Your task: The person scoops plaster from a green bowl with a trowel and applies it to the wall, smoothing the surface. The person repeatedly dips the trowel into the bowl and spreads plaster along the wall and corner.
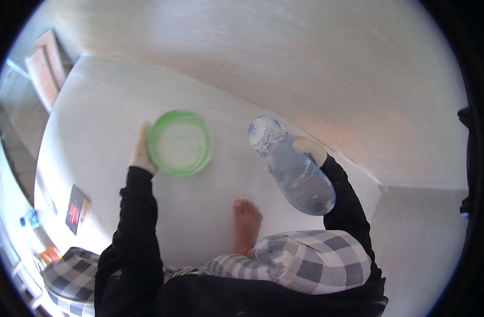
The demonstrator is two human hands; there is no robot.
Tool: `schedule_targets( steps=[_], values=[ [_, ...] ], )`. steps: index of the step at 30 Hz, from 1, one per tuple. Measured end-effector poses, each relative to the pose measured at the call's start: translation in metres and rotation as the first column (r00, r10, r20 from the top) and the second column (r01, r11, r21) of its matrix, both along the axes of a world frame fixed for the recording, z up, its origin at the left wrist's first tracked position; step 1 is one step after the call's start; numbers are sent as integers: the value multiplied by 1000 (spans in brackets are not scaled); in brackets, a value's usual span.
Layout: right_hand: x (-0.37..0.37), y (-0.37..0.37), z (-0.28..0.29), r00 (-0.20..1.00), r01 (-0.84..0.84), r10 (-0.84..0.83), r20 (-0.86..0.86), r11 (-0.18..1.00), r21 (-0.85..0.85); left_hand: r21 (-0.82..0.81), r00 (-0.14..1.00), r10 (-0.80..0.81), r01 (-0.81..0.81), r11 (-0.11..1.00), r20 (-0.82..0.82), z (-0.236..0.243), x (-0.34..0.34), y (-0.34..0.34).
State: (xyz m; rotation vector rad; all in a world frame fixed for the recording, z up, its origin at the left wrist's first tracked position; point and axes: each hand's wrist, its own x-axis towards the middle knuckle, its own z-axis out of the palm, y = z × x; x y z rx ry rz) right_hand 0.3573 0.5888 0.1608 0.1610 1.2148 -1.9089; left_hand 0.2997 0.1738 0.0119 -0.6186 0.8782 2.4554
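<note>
My left hand (141,150), in what looks like a pale glove, grips the left side of a round, shallow green-rimmed dish (179,168). Its inside looks whitish, and I cannot make out whether that is contents or the bottom. Over on the right, my right hand (312,150), also pale and glove-like, is closed around a long, bluish, see-through plastic bottle-like container (300,179). The container slants, its narrower end to the upper left, with white residue around that end. Most of my right fingers are hidden behind it. The two things are apart.
A bare foot (247,224) rests on the white surface (199,206) between my arms. A wall (316,63) rises behind, meeting another at the right. At left lie a dark flat box-like thing (77,208), an orange packet (50,254) and leaning boards (44,68).
</note>
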Motion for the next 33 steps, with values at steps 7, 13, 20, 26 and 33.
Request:
schedule_targets(
  steps=[7,13,20,26,33],
  values=[
    [-28,-97,-45,128,82,763,-634,629,773,-226,986,-132,106,968,-103,26,-19,10],
    [-10,-115,-35,-101,149,948,-302,315,937,-750,946,-316,158,642,-71,20,-24,14],
    [-22,-82,-21,860,-252,473,-191,719,648,-537,992,-126,116,836,19,10,-25,14],
    [-39,-70,-3,774,-265,601,-199,593,760,-411,994,-59,15,911,-94,-1,-30,19],
    [-126,-119,42,309,-185,936,-169,233,955,-732,963,-262,133,668,-64,26,-53,33]
  ],
)
